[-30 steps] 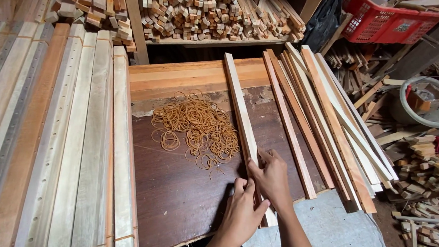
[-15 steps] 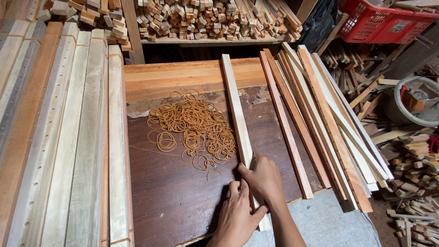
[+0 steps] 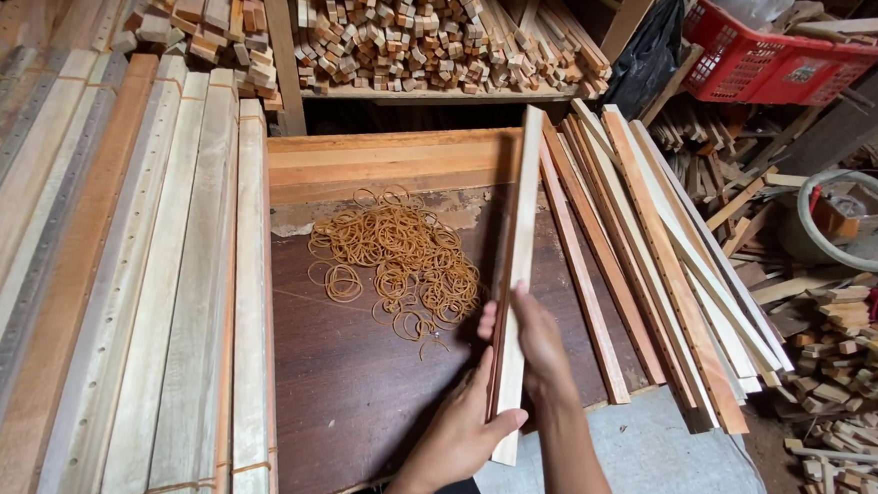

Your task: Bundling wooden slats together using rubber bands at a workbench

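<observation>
Pale, matt, smooth-planed wooden slats (image 3: 516,271) are gripped by the left hand (image 3: 464,434) and right hand (image 3: 539,347). Beneath them, dark, worn, scuffed board (image 3: 352,383) is seen; left of the hands, tan rubber bands (image 3: 398,260) lie dull.

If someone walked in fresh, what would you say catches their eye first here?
Most likely the pale wooden slats that both hands grip on edge at the middle of the dark tabletop, left hand low, right hand above it. Just left lies a tangled heap of tan rubber bands. A red plastic basket stands out at the top right.
</observation>
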